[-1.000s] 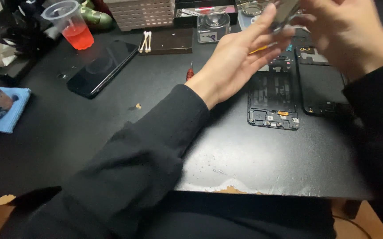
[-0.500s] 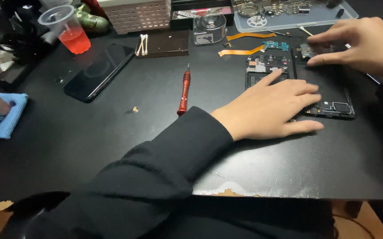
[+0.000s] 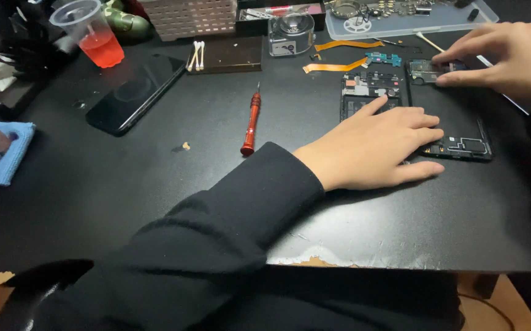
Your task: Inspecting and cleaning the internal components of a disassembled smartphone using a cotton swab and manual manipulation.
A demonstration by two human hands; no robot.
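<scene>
Pressing down flat, the left hand (image 3: 373,144) lies palm-down w/ fingers spread wide over the opened phone frame (image 3: 455,132) at centre right of the frame, gripping nothing, just pinning it to the black table (image 3: 155,202). Right hand (image 3: 501,58), upper right, has thumb and fingertips narrowed onto a small circuit board (image 3: 426,72) at the frame's top edge; can't tell if it's pinched or only pushed. Judging by that, the part is being seated: best done w/ light even pressure, board square to the frame, left palm steady so nothing slides, no force on the connectors. Just left of it sit a second frame w/ exposed boards (image 3: 370,89) and two orange flex cables (image 3: 339,55). Further left, a red screwdriver (image 3: 251,122) lies near the left wrist, then a dark phone (image 3: 133,92), face up. Upper edge: clear parts tray (image 3: 412,15), cotton swabs (image 3: 197,55), plastic cup of red drink (image 3: 91,34). Blue cloth (image 3: 5,153) at far left.
</scene>
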